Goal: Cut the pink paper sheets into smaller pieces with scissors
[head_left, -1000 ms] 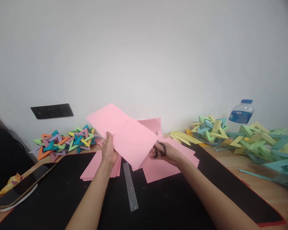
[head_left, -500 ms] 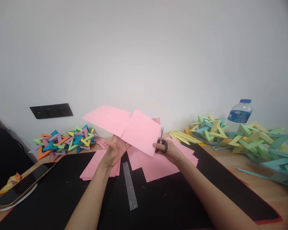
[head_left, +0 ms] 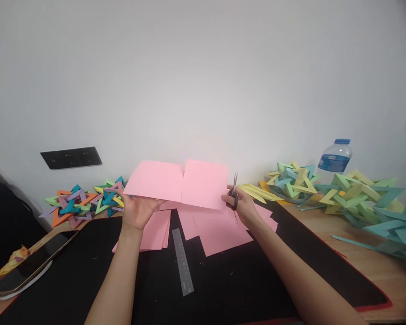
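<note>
A pink sheet of paper [head_left: 205, 184] is held up above the desk, with a slit or seam running down its middle. My left hand [head_left: 138, 212] supports its left part from below, thumb at the left edge and fingers underneath. At the right edge, my right hand [head_left: 242, 203] pinches the paper while black-handled scissors [head_left: 234, 195] hang on its fingers, blades pointing up. Beneath lie more pink sheets [head_left: 216, 239], fanned out, and a pink paper stack [head_left: 155, 232] to their left. A metal ruler [head_left: 182, 264] rests on the black mat [head_left: 243, 289].
Multicoloured folded-paper stars [head_left: 74, 203] stand at the back left, near a phone [head_left: 34, 262]. Yellow paper strips [head_left: 260, 193], green-blue paper stars [head_left: 294, 180] and a water bottle [head_left: 335, 155] are at the right. The wall [head_left: 203, 81] rises behind, with a black socket panel [head_left: 71, 157].
My left hand has moved left to the sheet's left edge. The sheet's two parts have come level and side by side. My right hand, with the scissors, has shifted slightly right.
</note>
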`<move>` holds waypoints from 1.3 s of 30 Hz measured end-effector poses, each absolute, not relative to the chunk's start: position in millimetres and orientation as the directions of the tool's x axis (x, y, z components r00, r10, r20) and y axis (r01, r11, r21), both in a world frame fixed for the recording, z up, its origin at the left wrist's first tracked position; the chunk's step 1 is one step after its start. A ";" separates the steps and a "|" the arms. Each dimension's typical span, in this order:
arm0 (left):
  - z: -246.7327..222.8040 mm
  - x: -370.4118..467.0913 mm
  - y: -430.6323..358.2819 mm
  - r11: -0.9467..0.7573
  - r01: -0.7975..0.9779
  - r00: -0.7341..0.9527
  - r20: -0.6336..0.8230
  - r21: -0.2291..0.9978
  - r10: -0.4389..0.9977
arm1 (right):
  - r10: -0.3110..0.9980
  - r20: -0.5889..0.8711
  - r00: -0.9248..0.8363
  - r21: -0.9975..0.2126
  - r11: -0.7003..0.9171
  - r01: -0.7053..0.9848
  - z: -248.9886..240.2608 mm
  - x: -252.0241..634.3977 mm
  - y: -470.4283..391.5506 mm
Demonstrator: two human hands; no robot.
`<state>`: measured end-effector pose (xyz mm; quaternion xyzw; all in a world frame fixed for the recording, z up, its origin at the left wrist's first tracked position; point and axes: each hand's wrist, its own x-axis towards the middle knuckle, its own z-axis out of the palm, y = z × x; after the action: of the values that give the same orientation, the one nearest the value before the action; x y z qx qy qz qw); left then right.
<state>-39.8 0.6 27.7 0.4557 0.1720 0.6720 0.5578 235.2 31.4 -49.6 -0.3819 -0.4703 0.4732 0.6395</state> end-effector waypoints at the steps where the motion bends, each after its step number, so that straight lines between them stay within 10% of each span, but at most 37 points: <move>1: 25.8 -44.3 2.5 -0.322 -0.587 0.025 0.414 0.743 0.910 | 0.956 0.256 0.142 -0.926 0.285 -0.247 -48.3 236.6 31.1; 6: 13.7 -64.1 10.5 -0.263 -0.508 -0.006 0.302 0.821 0.953 | 0.912 0.302 0.278 -0.886 0.376 -0.271 -43.4 243.6 32.7; 13: 6.5 -59.8 14.1 -0.014 -0.322 0.429 0.159 0.947 0.889 | 0.885 0.191 0.425 -0.854 0.364 -0.373 -44.2 246.9 39.8; 20: -5.5 -44.5 24.4 0.110 -0.152 0.139 -0.089 0.982 0.986 | 0.792 0.126 0.598 -0.843 0.403 -0.356 -50.1 251.3 46.8; 28: -10.6 -30.6 20.6 -0.041 -0.320 0.368 0.164 0.946 0.915 | 0.704 0.029 0.710 -0.766 0.472 -0.436 -52.6 252.6 48.6; 39: -36.5 -3.3 25.6 -0.050 0.108 0.218 0.026 0.993 0.976 | 0.763 -0.125 0.635 -0.622 0.438 -0.649 -50.8 251.5 48.1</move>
<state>-3.3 25.6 -36.5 0.5884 0.4602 0.4231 0.5128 251.5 48.1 -50.8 -0.3254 -0.0875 0.4183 0.8435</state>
